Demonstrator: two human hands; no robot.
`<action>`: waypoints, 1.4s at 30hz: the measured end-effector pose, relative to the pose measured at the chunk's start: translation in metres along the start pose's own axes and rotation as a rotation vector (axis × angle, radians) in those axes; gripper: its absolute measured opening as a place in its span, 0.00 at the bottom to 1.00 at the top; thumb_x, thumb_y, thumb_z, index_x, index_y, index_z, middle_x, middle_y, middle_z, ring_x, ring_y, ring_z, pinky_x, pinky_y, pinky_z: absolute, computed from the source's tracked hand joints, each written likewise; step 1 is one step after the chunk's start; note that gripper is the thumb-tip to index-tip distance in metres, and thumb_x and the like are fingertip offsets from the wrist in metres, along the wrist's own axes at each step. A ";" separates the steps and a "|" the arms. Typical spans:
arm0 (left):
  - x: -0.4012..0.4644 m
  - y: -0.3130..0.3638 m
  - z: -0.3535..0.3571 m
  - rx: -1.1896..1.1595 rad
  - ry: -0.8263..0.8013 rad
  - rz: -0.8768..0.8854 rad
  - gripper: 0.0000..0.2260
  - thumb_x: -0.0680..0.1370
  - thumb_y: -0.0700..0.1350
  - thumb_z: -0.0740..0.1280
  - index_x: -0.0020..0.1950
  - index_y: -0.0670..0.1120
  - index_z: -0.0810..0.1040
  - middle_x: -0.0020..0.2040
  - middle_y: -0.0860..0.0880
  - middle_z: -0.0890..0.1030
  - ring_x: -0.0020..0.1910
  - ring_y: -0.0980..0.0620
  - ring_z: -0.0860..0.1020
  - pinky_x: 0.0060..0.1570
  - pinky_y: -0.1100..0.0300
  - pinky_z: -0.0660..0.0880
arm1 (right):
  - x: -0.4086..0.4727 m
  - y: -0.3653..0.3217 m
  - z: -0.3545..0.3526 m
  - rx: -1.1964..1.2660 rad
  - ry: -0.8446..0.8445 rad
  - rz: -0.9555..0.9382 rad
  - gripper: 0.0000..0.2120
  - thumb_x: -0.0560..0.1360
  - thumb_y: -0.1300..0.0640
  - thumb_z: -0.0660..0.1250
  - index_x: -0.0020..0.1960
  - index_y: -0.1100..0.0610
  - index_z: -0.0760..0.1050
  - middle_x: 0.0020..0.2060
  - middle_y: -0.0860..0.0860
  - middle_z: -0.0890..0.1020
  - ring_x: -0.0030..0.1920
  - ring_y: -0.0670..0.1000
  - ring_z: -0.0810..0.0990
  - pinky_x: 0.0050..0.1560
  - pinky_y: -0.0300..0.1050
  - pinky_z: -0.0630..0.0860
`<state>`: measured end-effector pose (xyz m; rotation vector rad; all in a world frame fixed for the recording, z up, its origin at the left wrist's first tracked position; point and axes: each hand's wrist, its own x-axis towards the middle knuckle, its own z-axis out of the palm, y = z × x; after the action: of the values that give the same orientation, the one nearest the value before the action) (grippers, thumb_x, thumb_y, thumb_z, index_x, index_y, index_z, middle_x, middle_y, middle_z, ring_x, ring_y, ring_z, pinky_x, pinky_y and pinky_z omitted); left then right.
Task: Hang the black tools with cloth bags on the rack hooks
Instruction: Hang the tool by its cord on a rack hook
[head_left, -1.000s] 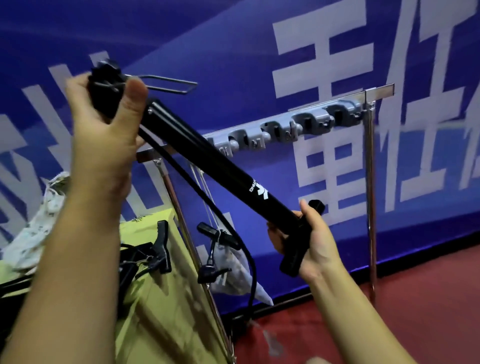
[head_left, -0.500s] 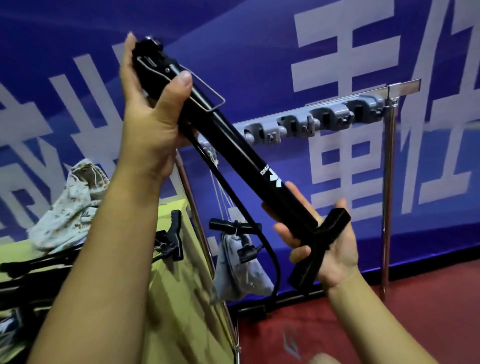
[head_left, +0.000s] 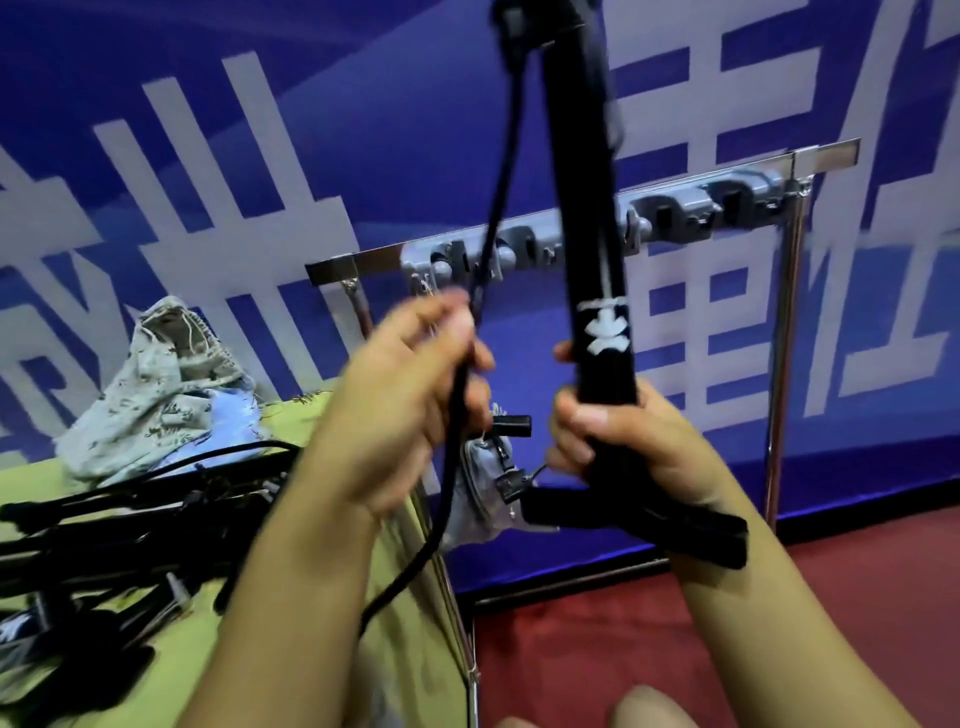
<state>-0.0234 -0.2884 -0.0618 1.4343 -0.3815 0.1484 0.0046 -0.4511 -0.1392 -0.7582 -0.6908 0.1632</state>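
I hold a long black tool, a pump-like tube with a white logo, nearly upright in front of the rack. My right hand grips its lower end just above the T-shaped handle. My left hand grips the tool's black hose, which hangs from the top. Behind stands the rack with its row of grey hooks. Another black tool with a cloth bag hangs from the left hooks.
A yellow-green table at the left carries a pile of more black tools and a printed cloth bag. A blue banner wall lies behind the rack. Red floor spreads at the lower right.
The tool swung from a slant to nearly upright. My left hand left its top end, came down and took the hose. My right hand closed round the lower tube.
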 end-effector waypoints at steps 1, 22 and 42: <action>-0.012 -0.013 0.003 -0.017 -0.052 -0.041 0.11 0.73 0.46 0.63 0.52 0.44 0.75 0.32 0.49 0.75 0.22 0.56 0.69 0.24 0.65 0.69 | 0.001 -0.004 0.000 0.009 0.054 -0.026 0.23 0.62 0.65 0.69 0.56 0.56 0.72 0.30 0.51 0.72 0.27 0.47 0.71 0.34 0.43 0.75; -0.056 -0.070 0.022 0.316 -0.106 0.079 0.10 0.73 0.55 0.63 0.41 0.49 0.73 0.32 0.51 0.78 0.23 0.57 0.66 0.25 0.66 0.65 | 0.006 -0.006 0.029 0.052 0.423 -0.238 0.09 0.69 0.64 0.67 0.46 0.56 0.70 0.33 0.49 0.80 0.30 0.44 0.77 0.29 0.37 0.74; -0.058 -0.057 0.007 0.148 -0.515 -0.285 0.17 0.80 0.35 0.59 0.63 0.54 0.69 0.38 0.50 0.81 0.39 0.50 0.82 0.42 0.60 0.77 | -0.019 -0.028 -0.006 0.110 0.822 -0.219 0.02 0.75 0.59 0.64 0.44 0.57 0.72 0.33 0.49 0.80 0.39 0.47 0.80 0.38 0.39 0.79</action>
<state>-0.0596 -0.2954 -0.1340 1.6510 -0.5875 -0.4398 -0.0093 -0.4819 -0.1330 -0.5687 0.0232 -0.3013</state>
